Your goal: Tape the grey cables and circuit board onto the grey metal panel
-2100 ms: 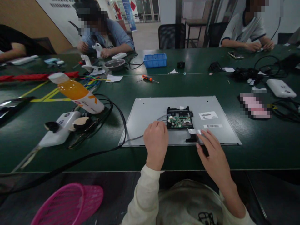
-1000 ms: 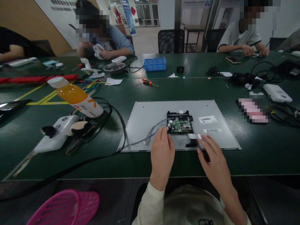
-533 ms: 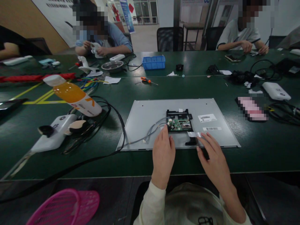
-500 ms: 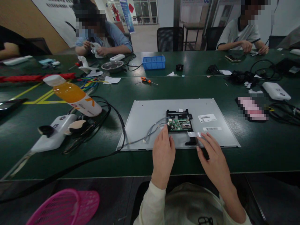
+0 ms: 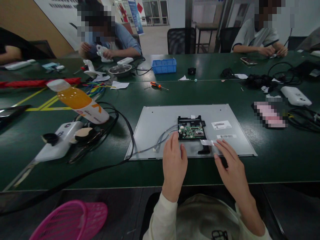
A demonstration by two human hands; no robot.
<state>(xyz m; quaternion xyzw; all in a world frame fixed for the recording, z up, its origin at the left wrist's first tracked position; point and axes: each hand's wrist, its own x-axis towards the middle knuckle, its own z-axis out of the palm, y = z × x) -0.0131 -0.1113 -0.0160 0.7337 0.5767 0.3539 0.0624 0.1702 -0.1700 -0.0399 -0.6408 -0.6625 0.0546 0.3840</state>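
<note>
A flat grey metal panel [image 5: 152,123] lies on the table before me. On it, a black plastic bracket [image 5: 183,120] carries a green circuit board [image 5: 192,132]. Grey cables [image 5: 162,137] run from the board's left side across the panel. My left hand [image 5: 175,163] rests at the board's lower left corner, fingers stretched forward and the thumb apart. Over the panel's front right part is my right hand [image 5: 231,168], its fingers spread. Its fingertips are at the right end of a shiny tape strip [image 5: 207,142]; whether they touch it I cannot tell.
Left of the panel are a juice bottle [image 5: 80,105], a white device [image 5: 58,143] and a black strap [image 5: 128,133]. Beyond it lie an orange-handled screwdriver [image 5: 156,85] and a blue basket [image 5: 164,66]. A pink phone [image 5: 269,115] lies right. People sit across the table.
My right hand has shifted slightly to the right, its thumb moving away from the black bracket's lower arm. My left hand has barely moved.
</note>
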